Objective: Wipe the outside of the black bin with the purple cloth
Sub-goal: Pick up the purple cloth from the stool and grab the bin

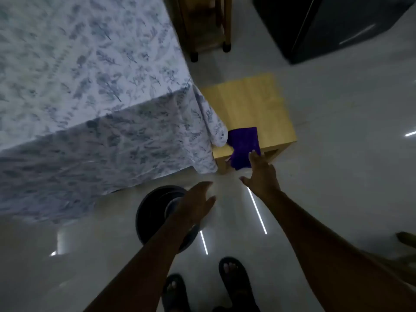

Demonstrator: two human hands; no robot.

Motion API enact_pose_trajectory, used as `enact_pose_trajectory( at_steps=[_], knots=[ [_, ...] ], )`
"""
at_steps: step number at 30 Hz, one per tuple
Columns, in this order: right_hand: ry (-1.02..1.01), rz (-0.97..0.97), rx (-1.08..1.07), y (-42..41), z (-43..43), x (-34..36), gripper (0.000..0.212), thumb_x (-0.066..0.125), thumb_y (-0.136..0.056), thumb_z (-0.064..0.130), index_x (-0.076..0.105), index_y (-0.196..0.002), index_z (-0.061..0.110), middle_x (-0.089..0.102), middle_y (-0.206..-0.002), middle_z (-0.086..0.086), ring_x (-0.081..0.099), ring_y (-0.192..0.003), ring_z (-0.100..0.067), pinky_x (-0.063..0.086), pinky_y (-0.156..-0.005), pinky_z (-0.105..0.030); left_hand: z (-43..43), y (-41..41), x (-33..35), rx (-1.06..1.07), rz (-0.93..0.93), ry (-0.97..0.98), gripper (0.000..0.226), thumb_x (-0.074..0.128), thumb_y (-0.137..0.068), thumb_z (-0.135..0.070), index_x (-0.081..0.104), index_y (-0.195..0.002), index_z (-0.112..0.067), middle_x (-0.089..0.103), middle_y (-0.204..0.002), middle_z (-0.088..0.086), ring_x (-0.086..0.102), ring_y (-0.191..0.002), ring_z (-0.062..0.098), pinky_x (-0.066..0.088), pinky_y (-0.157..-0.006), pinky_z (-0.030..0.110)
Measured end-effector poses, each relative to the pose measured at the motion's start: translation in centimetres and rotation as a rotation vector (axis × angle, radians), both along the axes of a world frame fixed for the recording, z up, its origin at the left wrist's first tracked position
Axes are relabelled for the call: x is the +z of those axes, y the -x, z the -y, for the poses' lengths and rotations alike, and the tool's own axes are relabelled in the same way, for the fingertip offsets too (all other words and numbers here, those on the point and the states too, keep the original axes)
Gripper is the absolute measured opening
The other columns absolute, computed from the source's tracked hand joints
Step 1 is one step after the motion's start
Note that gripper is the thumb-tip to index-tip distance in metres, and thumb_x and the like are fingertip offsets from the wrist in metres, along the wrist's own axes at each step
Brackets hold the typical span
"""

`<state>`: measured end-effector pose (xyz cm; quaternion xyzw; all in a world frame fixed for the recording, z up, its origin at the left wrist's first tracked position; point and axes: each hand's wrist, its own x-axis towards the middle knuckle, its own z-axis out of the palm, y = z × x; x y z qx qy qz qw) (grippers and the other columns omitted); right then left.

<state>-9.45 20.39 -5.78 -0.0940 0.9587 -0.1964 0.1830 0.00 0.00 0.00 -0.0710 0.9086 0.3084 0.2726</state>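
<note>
The purple cloth (243, 145) lies draped over the near edge of a light wooden stool (249, 106). My right hand (261, 174) reaches toward it with fingers spread, the fingertips touching or just over the cloth's lower right edge, holding nothing. The round black bin (153, 210) stands on the floor below the tablecloth's hem, seen from above. My left hand (195, 203) hovers over the bin's right side, fingers apart and empty, hiding part of its rim.
A table under a blue-leaf patterned cloth (90, 97) fills the left, its corner hanging against the stool. A wooden frame (207, 25) and a dark cabinet (333, 25) stand at the back. My sandalled feet (234, 280) are on the glossy white floor.
</note>
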Motion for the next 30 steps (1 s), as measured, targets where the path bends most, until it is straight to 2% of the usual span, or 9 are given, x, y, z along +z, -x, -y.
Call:
enact_pose_trajectory(
  at_steps=[3,6,8,11,14,19,25,28,30],
  knots=[
    [-0.037,-0.138,-0.003,1.6,1.0,-2.7,0.096,0.075,-0.073,0.043,0.027,-0.147,0.005,0.029,-0.154,-0.013,0.028,-0.14,-0.035,0.036,-0.104,-0.054,0.5,0.5,-3.3,0.037,-0.031,-0.008,0.056,0.054,-0.094,-0.032,0.037,-0.145,-0.013,0.041,-0.149,0.006,0.04,-0.136,0.019,0.03,-0.113,0.03],
    [-0.094,-0.215,-0.046,2.6,1.9,-4.7,0.095,0.066,-0.077,0.054,0.022,-0.149,0.01,0.021,-0.158,-0.008,0.02,-0.142,-0.037,0.028,-0.106,-0.058,0.9,1.0,-6.6,0.033,-0.055,0.002,0.057,0.054,-0.094,-0.033,0.038,-0.144,-0.014,0.042,-0.148,0.006,0.041,-0.135,0.018,0.03,-0.112,0.029],
    [-0.045,-0.271,-0.081,2.9,2.4,-6.1,0.093,0.062,-0.079,0.056,0.02,-0.15,0.012,0.019,-0.158,-0.007,0.015,-0.143,-0.038,0.027,-0.104,-0.061,1.3,1.1,-8.7,0.016,-0.088,0.021,0.057,0.053,-0.094,-0.034,0.038,-0.144,-0.013,0.041,-0.149,0.006,0.04,-0.136,0.019,0.03,-0.112,0.029],
    [0.075,-0.33,-0.167,3.1,3.3,-7.5,0.084,0.067,-0.079,0.044,0.029,-0.146,0.009,0.027,-0.154,-0.01,0.017,-0.142,-0.041,0.031,-0.106,-0.058,1.9,0.8,-11.6,-0.002,-0.101,0.029,0.056,0.052,-0.094,-0.035,0.038,-0.144,-0.013,0.041,-0.149,0.006,0.039,-0.136,0.019,0.03,-0.113,0.03],
    [0.049,-0.442,-0.204,3.0,4.0,-7.9,0.069,0.069,-0.076,0.024,0.041,-0.136,0.005,0.039,-0.145,-0.014,0.032,-0.131,-0.041,0.042,-0.097,-0.052,2.4,-0.1,-13.3,-0.016,-0.11,0.028,0.055,0.051,-0.095,-0.034,0.038,-0.144,-0.012,0.04,-0.15,0.006,0.038,-0.137,0.018,0.029,-0.114,0.03],
    [0.135,-0.536,-0.243,1.1,4.7,-7.3,0.053,0.063,-0.076,0.019,0.047,-0.125,0.006,0.051,-0.131,-0.013,0.045,-0.109,-0.037,0.047,-0.081,-0.046,3.3,-1.4,-14.0,-0.007,-0.179,0.029,0.054,0.051,-0.096,-0.031,0.037,-0.144,-0.01,0.039,-0.15,0.007,0.038,-0.137,0.018,0.026,-0.114,0.027],
    [0.455,-0.466,-0.345,-6.3,7.8,-9.6,0.057,0.064,-0.077,0.014,0.043,-0.13,0.012,0.047,-0.135,-0.011,0.038,-0.125,-0.03,0.048,-0.092,-0.048,5.0,-3.6,-14.5,0.046,-0.234,0.013,0.053,0.052,-0.095,-0.031,0.039,-0.143,-0.014,0.04,-0.149,0.004,0.04,-0.135,0.017,0.027,-0.111,0.024],
    [0.615,-0.379,-0.417,-10.6,9.7,-11.3,0.057,0.065,-0.076,0.01,0.045,-0.129,0.013,0.049,-0.132,-0.008,0.041,-0.123,-0.027,0.048,-0.093,-0.043,5.7,-6.0,-15.3,0.063,-0.237,0.011,0.05,0.053,-0.095,-0.028,0.041,-0.142,-0.013,0.045,-0.145,0.004,0.049,-0.126,0.019,0.033,-0.104,0.023],
    [0.699,-0.305,-0.476,-13.1,10.6,-12.6,0.055,0.064,-0.075,0.008,0.047,-0.127,0.013,0.052,-0.128,-0.008,0.047,-0.12,-0.028,0.051,-0.091,-0.044,6.2,-8.1,-15.9,0.044,-0.24,0.04,0.048,0.052,-0.095,-0.024,0.044,-0.14,-0.011,0.048,-0.142,0.006,0.049,-0.125,0.021,0.034,-0.104,0.025]
  ],
)
